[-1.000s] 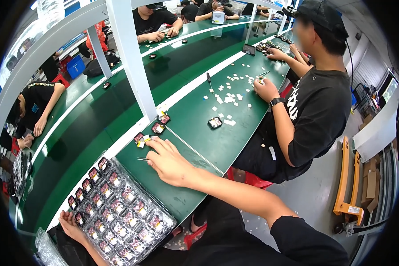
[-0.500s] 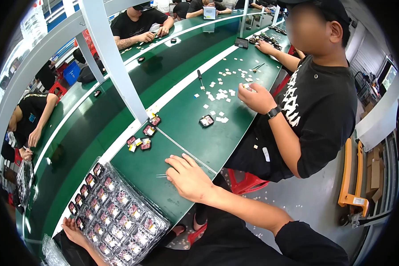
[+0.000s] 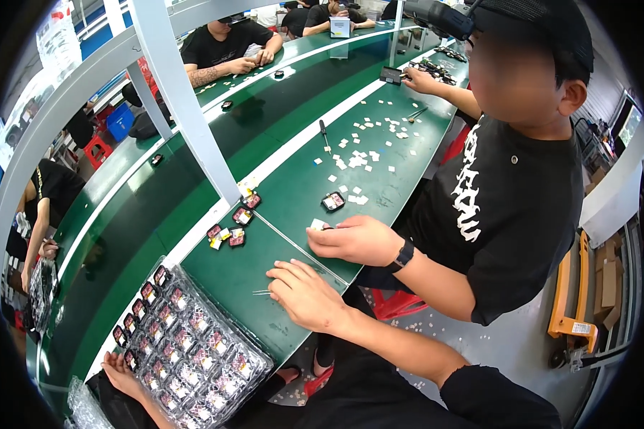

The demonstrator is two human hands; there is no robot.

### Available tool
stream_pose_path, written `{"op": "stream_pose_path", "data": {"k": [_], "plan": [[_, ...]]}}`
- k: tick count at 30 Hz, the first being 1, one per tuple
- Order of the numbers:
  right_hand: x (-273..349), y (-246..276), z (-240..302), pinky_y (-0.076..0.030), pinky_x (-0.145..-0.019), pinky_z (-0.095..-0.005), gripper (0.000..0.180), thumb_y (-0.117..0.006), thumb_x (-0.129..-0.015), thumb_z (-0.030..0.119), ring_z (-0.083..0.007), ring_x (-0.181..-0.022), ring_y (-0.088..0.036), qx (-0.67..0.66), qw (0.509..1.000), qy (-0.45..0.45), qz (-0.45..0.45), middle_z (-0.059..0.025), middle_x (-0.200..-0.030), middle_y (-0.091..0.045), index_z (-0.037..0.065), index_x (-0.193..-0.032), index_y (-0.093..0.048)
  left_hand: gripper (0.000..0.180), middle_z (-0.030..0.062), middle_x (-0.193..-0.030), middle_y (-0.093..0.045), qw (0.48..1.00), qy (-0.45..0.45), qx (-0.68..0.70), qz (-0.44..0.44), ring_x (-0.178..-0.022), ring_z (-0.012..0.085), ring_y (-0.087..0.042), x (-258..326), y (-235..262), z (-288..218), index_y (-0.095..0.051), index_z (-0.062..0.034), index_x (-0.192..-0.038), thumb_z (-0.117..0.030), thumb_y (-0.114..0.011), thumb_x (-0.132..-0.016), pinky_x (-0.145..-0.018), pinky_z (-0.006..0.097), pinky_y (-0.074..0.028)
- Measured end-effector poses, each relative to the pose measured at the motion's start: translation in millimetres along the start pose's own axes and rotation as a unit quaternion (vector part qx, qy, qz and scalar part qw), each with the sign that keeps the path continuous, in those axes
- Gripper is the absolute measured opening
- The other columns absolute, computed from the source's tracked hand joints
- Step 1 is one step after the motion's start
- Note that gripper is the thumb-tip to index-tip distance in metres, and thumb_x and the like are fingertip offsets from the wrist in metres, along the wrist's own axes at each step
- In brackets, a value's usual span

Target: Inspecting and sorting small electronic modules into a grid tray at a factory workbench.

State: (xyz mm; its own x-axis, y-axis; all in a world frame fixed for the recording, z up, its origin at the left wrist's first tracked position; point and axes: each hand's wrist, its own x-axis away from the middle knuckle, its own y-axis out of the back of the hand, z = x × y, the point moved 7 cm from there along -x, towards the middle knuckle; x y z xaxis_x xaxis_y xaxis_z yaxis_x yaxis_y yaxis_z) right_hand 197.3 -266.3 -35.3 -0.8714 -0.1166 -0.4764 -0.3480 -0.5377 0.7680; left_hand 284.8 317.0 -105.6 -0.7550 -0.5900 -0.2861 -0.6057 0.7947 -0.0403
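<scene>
My right hand (image 3: 304,289) lies on the green bench with a pair of tweezers (image 3: 261,292) held under its fingers, their thin metal tips pointing left. At the lower left, my left hand (image 3: 124,377) rests against the edge of a clear plastic tray (image 3: 254,343), fingers slightly apart. In the tray's pockets sit rows of small black rounded modules (image 3: 182,336) with red and white faces. Beyond the tray, several loose modules (image 3: 242,216) with yellow and white tabs lie grouped by the white post.
A co-worker's hand (image 3: 358,242) holds a small white-and-black piece near my right hand. Scattered white squares (image 3: 361,159), a black module (image 3: 333,201) and a screwdriver (image 3: 324,134) lie farther along the bench. A white post (image 3: 182,100) rises at the bench edge beside the dark green belt (image 3: 265,129).
The co-worker has leaned nearer, bringing the hand with the small piece down and left toward my right hand. My own hands have barely moved.
</scene>
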Motion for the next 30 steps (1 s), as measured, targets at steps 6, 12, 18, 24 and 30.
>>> {"op": "stream_pose_path", "data": {"k": [6,12,18,24,30], "plan": [[-0.7,4.5,16.4,-0.054,-0.100,-0.0437,0.014,-0.065,-0.097,0.014,-0.0356,-0.118,-0.065,-0.076,0.994,0.071,0.018,-0.0164,-0.123,-0.069,0.002,-0.105,-0.062,0.053,0.0071,-0.114,-0.065,0.999,0.011,0.038,0.001,-0.099,0.0160,-0.064,-1.6,4.7,2.7,-0.060,0.0006,-0.135,-0.045,-0.043,-0.113,-0.087,0.029,-0.050],[-0.8,2.0,14.8,-0.055,-0.097,-0.0422,0.017,-0.066,-0.095,0.013,-0.0317,-0.114,-0.067,-0.052,0.996,0.063,0.039,-0.0129,-0.119,-0.070,0.001,-0.107,-0.062,0.054,0.0091,-0.112,-0.065,0.998,-0.011,0.065,0.014,-0.095,0.0164,-0.066,9.7,-9.0,-2.6,-0.060,0.0026,-0.130,-0.045,-0.041,-0.113,-0.085,0.030,-0.052],[1.2,-1.8,19.0,-0.056,-0.097,-0.0418,0.019,-0.068,-0.095,0.013,-0.0302,-0.116,-0.068,-0.061,0.992,0.091,0.056,-0.0119,-0.118,-0.072,0.003,-0.110,-0.064,0.051,0.0086,-0.109,-0.065,0.997,-0.014,0.075,0.017,-0.092,0.0157,-0.067,14.7,-9.1,-12.4,-0.061,0.0025,-0.127,-0.043,-0.041,-0.114,-0.082,0.029,-0.053],[-1.0,2.1,25.4,-0.059,-0.095,-0.0435,0.011,-0.069,-0.093,0.007,-0.0339,-0.110,-0.071,-0.087,0.990,0.104,0.046,-0.0155,-0.113,-0.074,-0.001,-0.100,-0.067,0.051,0.0080,-0.107,-0.065,0.996,-0.013,0.090,0.019,-0.092,0.0156,-0.067,13.6,-12.7,-11.8,-0.061,0.0024,-0.126,-0.042,-0.041,-0.114,-0.083,0.029,-0.053],[-1.3,2.8,25.5,-0.059,-0.094,-0.0437,0.012,-0.070,-0.092,0.007,-0.0342,-0.109,-0.072,-0.095,0.989,0.102,0.043,-0.0164,-0.113,-0.074,-0.001,-0.100,-0.067,0.051,0.0079,-0.107,-0.066,0.996,-0.017,0.086,0.022,-0.091,0.0154,-0.067,11.4,-9.5,-10.0,-0.061,0.0025,-0.126,-0.043,-0.041,-0.114,-0.082,0.029,-0.053]]}}
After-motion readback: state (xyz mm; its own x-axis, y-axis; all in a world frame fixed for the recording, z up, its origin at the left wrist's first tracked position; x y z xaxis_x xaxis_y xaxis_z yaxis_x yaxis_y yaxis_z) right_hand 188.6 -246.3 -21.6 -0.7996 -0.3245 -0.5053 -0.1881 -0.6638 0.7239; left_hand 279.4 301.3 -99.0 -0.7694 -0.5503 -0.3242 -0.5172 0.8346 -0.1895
